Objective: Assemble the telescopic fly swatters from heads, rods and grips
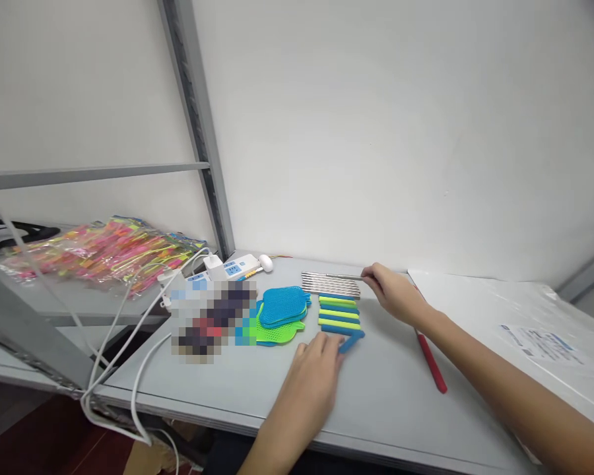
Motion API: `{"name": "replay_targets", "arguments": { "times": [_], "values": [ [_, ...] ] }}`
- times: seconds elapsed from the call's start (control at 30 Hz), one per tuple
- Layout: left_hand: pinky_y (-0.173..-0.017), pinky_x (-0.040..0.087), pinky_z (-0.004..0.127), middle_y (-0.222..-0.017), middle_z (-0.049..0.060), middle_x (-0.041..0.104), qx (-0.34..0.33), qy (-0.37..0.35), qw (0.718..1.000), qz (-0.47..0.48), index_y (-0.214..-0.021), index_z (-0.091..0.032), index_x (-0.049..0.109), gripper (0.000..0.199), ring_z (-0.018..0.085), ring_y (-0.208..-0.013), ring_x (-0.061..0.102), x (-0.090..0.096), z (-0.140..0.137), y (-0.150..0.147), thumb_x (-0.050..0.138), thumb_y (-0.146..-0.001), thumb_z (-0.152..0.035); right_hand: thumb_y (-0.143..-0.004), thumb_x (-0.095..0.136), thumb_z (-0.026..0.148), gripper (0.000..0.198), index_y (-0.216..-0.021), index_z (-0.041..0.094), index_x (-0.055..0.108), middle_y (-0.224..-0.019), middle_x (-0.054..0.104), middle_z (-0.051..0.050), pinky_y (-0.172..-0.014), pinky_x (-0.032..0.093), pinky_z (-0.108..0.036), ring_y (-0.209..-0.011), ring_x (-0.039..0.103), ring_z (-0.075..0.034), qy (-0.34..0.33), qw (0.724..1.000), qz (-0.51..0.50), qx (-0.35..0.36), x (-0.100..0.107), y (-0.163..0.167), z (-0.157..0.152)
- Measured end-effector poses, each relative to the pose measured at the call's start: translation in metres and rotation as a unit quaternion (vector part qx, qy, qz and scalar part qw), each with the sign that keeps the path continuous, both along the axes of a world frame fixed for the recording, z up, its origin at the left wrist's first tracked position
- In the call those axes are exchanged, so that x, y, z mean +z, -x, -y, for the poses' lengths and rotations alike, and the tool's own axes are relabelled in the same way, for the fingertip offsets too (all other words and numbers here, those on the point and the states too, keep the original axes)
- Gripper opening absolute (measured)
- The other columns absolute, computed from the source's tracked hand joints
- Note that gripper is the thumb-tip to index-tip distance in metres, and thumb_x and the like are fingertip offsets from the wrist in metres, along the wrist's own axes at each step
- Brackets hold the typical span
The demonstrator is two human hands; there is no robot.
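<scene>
My left hand (317,363) is closed on a blue handle tube (352,341), which sticks out at an angle from the fingers. Just beyond it, several blue and yellow-green handle tubes (339,315) lie side by side in a row. My right hand (387,290) pinches the right end of a thin metal rod (344,276) at the far edge of a row of metal rods (330,287). Left of these rows is a loose pile of blue perforated fly swatter heads (283,305), with a green fly swatter head (280,333) below them.
A red-handled tool (430,363) lies under my right forearm. Plastic-wrapped white sheeting (485,316) covers the right side. At left are a power strip (242,267), white cables (137,389), a pixelated patch and bagged colourful items (109,251). A metal shelf post (198,119) stands behind.
</scene>
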State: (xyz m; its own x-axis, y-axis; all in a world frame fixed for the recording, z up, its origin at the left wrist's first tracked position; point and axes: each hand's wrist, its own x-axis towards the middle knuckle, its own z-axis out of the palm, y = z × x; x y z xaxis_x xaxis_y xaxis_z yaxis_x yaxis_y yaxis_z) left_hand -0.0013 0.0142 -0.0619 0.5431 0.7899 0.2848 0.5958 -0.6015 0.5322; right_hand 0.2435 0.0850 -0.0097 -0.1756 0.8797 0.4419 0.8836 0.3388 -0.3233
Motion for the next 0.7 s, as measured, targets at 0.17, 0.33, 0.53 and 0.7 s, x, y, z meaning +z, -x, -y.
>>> {"name": "replay_targets", "arguments": {
  "times": [0.17, 0.33, 0.53, 0.7],
  "values": [
    [-0.085, 0.042, 0.036, -0.112, 0.009, 0.063, 0.041, 0.079, 0.981, 0.173, -0.125, -0.023, 0.048, 0.032, 0.025, -0.102, 0.058, 0.005, -0.002, 0.0, 0.027, -0.102, -0.033, -0.091, 0.049, 0.04, 0.019, -0.087, 0.022, 0.056, -0.078, 0.055, -0.004, -0.06, 0.033, -0.031, -0.063, 0.045, -0.016, -0.064, 0.995, -0.057, 0.045, -0.018, -0.006, 0.025],
    [-0.073, 0.038, 0.031, -0.085, 0.003, 0.061, 0.101, 0.121, 0.964, 0.216, -0.095, -0.022, 0.055, 0.027, 0.022, -0.082, 0.057, 0.012, 0.003, 0.002, 0.044, -0.096, -0.046, -0.086, 0.055, 0.04, 0.032, -0.062, 0.023, 0.043, -0.059, 0.043, 0.001, -0.054, 0.025, -0.03, -0.055, 0.034, -0.015, -0.08, 0.978, -0.178, 0.071, -0.032, -0.006, 0.026],
    [-0.058, 0.034, 0.024, -0.076, -0.004, 0.043, -0.021, 0.334, 0.865, 0.373, -0.102, -0.023, 0.048, 0.027, 0.011, -0.06, 0.039, 0.005, 0.024, -0.024, 0.036, -0.099, -0.048, -0.093, 0.047, 0.045, 0.042, -0.059, 0.022, 0.041, -0.054, 0.032, 0.004, -0.049, 0.022, -0.028, -0.05, 0.027, -0.012, -0.052, 0.931, -0.355, 0.071, -0.024, 0.008, 0.042],
    [-0.076, 0.037, 0.026, -0.081, -0.002, 0.047, -0.037, 0.368, 0.858, 0.356, -0.104, -0.022, 0.048, 0.025, 0.012, -0.073, 0.044, 0.001, 0.03, -0.038, 0.041, -0.099, -0.046, -0.097, 0.033, 0.049, 0.04, -0.071, 0.022, 0.05, -0.051, 0.032, 0.006, -0.048, 0.037, -0.028, -0.044, 0.037, -0.012, 0.004, 0.852, -0.516, 0.085, -0.021, 0.011, 0.041]
  ]
}}
